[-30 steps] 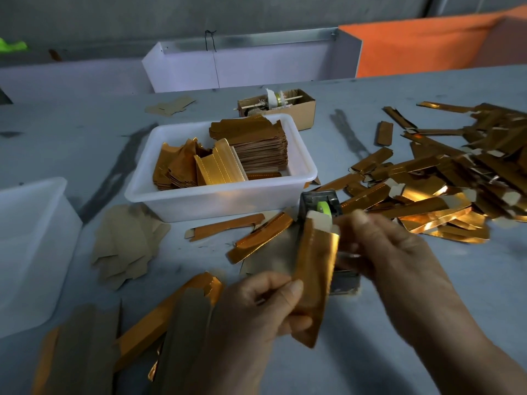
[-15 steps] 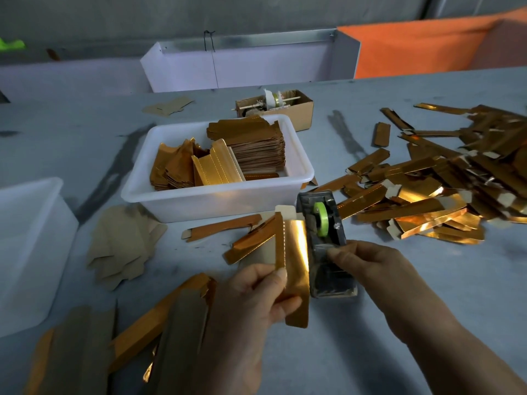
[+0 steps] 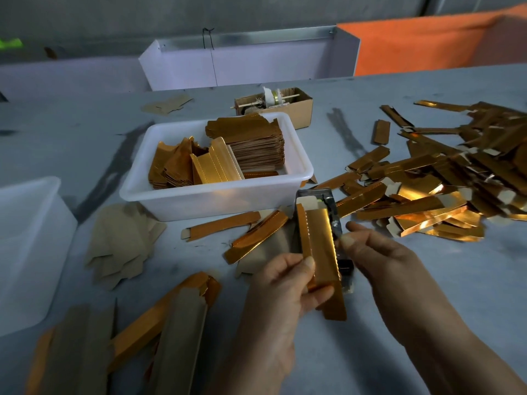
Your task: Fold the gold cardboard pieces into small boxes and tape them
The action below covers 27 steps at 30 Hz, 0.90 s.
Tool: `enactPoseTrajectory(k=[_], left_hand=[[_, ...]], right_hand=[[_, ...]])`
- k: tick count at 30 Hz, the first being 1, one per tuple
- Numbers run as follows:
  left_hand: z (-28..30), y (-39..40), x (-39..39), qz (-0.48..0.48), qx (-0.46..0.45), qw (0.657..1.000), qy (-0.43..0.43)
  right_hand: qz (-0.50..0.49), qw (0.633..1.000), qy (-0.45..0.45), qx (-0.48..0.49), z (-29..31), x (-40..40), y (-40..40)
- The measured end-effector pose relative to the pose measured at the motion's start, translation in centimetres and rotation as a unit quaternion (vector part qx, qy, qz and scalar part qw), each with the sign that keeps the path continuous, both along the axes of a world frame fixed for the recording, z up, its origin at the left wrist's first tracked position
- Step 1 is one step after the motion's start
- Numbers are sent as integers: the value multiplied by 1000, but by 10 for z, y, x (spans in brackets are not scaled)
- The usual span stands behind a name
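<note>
Head view: our left hand point(image 3: 281, 283) pinches the folded gold box point(image 3: 320, 252) above the tape dispenser point(image 3: 330, 201). Right hand point(image 3: 373, 252) fingertips, pinched, seem to carry tape, unclear. We should keep the seam closed and press the tape flat.

Your gold cardboard piece point(image 3: 319, 249) hides most of the tape dispenser point(image 3: 332, 201). The clear bin point(image 3: 31, 246) is cut by the left edge, the gold pile point(image 3: 456, 178) by the right. Contents of the brown box point(image 3: 296, 109) are too small to tell.
</note>
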State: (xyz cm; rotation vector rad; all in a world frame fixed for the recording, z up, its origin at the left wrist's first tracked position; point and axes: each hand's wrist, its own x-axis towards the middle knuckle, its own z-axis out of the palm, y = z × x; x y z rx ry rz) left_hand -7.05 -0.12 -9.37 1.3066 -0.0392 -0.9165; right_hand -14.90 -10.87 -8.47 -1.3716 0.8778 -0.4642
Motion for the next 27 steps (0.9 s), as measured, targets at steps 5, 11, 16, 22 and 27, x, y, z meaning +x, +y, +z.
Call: enactPoseTrajectory(k=[5, 11, 16, 22, 27], left_hand=[[-3, 7, 7, 2, -41, 999, 24], [-1, 5, 3, -49, -28, 995, -80], [2, 0, 1, -109, 5, 988, -107], [4, -3, 1, -109, 36, 982, -149], [5, -5, 3, -126, 60, 971, -192]], right_hand=[[10, 975, 116, -189, -8, -13, 9], [1, 946, 174, -275, -16, -13, 20], [-17, 942, 173, -287, -21, -11, 28], [-33, 942, 177, -283, -23, -10, 31], [43, 841, 281, -460, -17, -9, 29]])
